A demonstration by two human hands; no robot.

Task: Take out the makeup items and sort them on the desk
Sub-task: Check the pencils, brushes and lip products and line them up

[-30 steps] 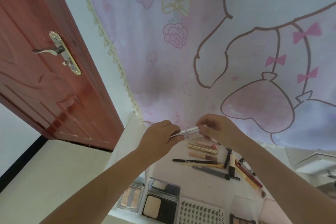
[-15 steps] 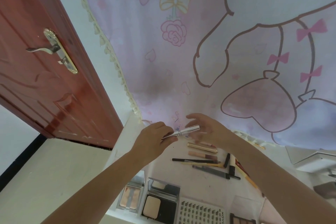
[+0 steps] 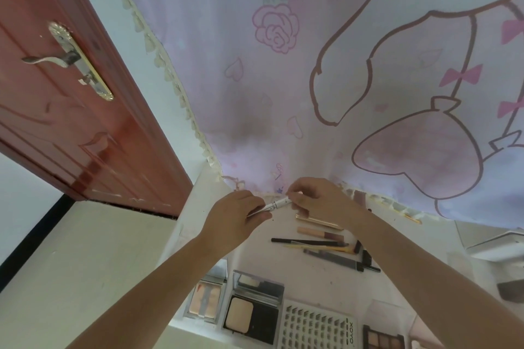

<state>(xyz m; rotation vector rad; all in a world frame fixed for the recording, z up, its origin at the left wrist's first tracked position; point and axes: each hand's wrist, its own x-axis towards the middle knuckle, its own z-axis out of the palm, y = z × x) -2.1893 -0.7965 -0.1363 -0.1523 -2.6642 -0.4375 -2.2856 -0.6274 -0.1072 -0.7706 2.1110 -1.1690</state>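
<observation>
Both hands on one pen [image 3: 276, 204] now: left hand [image 3: 235, 218] pinches its lower end, fingers curled round it, and right hand [image 3: 317, 201] pinches the upper end at the fingertips. It's held up off the desk [image 3: 317, 278], right at the far edge where the curtain [image 3: 283, 93] hangs down.

One pen in the grip, slim and white with small dark markings near the middle and a silvery tip toward the left hand. Long axis runs low-left to high-right, tilted up gently toward the right hand.

Left of the grip and well apart, one red door [image 3: 71, 108] with one metal handle [image 3: 56, 58].

Below the grip and nearer the camera, two open compacts: a small one [image 3: 205, 299], then a bigger one [image 3: 253, 310] with a beige pan just beside it. Next along, one lash tray [image 3: 314, 329], white, rows of dark lashes, then one eyeshadow palette [image 3: 382, 340] at the bottom edge.

Just under the right hand, sticks lie in a stack of rows, all running roughly left-right: one gold tube [image 3: 317, 221], one beige tube [image 3: 320, 233], one black pencil [image 3: 306, 241], one yellow pencil [image 3: 320, 248], one dark grey stick [image 3: 334, 259]. More lie past these, partly hidden by the right forearm, so I can't count them.
</observation>
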